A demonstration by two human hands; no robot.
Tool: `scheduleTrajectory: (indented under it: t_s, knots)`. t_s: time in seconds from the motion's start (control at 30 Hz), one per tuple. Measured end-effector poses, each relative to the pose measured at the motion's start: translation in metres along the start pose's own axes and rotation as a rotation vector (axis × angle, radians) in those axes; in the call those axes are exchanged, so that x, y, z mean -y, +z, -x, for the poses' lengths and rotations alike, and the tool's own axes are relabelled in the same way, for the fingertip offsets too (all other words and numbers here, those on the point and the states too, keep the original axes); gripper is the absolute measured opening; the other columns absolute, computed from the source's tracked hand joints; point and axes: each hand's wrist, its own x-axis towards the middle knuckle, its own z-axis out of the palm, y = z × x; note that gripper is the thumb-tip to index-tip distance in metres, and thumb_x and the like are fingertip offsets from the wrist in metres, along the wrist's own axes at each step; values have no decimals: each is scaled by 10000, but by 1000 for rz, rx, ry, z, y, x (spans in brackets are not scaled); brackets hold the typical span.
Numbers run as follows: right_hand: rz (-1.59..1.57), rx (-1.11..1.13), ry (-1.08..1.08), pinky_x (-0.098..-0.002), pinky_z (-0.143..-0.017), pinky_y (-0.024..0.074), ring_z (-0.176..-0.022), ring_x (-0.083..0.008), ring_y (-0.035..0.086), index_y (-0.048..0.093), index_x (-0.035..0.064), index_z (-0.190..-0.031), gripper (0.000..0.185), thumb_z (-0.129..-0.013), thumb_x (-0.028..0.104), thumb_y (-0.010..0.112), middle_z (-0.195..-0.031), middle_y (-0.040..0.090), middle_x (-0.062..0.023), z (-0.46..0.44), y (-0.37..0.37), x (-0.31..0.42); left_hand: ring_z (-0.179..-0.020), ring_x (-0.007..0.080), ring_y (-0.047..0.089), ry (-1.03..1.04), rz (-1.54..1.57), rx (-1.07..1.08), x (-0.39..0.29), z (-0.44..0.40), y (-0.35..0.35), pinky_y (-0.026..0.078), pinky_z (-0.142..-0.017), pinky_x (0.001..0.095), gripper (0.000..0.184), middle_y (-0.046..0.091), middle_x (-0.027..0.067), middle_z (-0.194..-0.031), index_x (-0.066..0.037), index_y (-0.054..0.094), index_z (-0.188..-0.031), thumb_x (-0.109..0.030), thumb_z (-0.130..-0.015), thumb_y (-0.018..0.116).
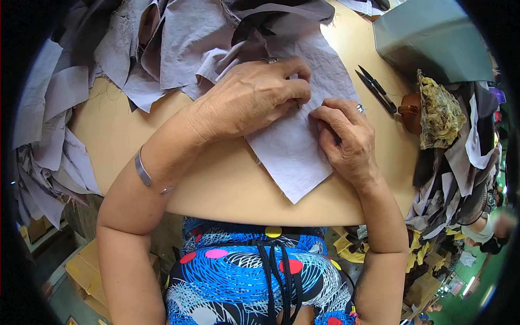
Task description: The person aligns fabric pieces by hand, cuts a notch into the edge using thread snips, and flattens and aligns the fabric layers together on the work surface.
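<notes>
1. Pale lilac woven-cloth piece [292, 165]: on smooth cream tabletop [216, 187], corner toward the person.
2. Left hand [257, 95], right hand [348, 138]: fingers curled narrowly over it; can't tell what's pinched.
3. Hard tugging could fray its edge.
4. Slim black pointed tool [378, 92] nearby: careless right-hand sweep could knock it.

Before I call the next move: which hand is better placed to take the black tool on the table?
Probably the right hand: it is nearer the black tool, with only tabletop between. The left hand is farther off, over the grey cloth.
</notes>
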Motion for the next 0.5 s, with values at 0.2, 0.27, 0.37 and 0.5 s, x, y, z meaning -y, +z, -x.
scheduleTrajectory:
  t_s: [0.2,0.27,0.37,0.5]
  knots:
    - [66,6,-27,-384,-710,498,-813,-298,608,635,41,-914,297,-641,-73,618,-907,613,-105,-1,-2,2,-753,246,633,108,-146,-3,2,-2,7,522,-621,339,115,591,60,-988,-69,607,-854,-29,-747,624]
    - [69,-3,-33,-384,-709,498,-815,-299,609,635,38,-920,305,-637,-74,617,-907,613,-105,-1,-1,2,-747,245,634,139,-147,-6,3,-2,6,523,-612,338,135,592,56,-984,-72,607,-855,-17,-732,615]
    - [63,-11,-37,-384,-708,497,-814,-298,609,632,34,-926,308,-637,-72,619,-909,613,-105,1,0,0,-745,243,634,161,-148,10,5,-3,4,524,-612,337,152,592,50,-979,-73,600,-856,-12,-717,607]
    - [55,-9,-48,-384,-706,496,-810,-298,607,628,32,-928,302,-642,-67,621,-912,612,-106,1,0,-1,-754,231,634,190,-195,40,5,-3,5,523,-609,335,159,591,45,-977,-80,586,-866,-22,-718,597]
